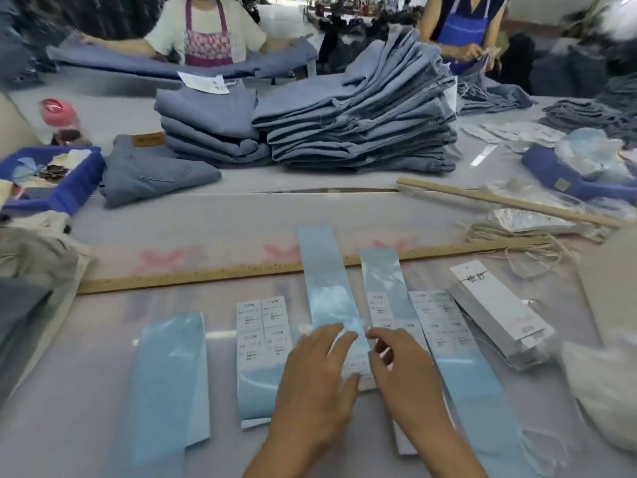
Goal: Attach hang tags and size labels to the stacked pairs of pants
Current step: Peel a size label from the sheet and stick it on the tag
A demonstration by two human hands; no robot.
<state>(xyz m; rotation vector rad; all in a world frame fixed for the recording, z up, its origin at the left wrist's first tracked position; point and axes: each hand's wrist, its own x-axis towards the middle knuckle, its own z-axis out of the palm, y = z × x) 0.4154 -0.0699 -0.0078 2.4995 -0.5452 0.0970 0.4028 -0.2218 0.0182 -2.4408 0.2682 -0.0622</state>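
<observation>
Nearest you, on the plastic-covered table (103, 339), both hands work the middle blue label strip (327, 288): your left hand (317, 377) lies on it with fingers stretched flat, pressing and gripping nothing, while your right hand (406, 367) curls its fingertips at the strip's right edge, apparently pinching a white size label (356, 365), though blur hides the contact. These strips look thin, glossy and slippery, so hold the backing down flat and lift each sticker by a corner; it will likely curl and cling. More label sheets (263, 326) lie just left and right, a bare blue strip (169, 384) further left. Right of those, the bagged hang tags (499, 312) seem stiff card in slick film; take them by the edges. Beyond the wooden ruler (206, 276), the stacked pants (362, 132) sit well apart, soft, heavy and floppy, best drawn over by the waistband of a folded pair.
</observation>
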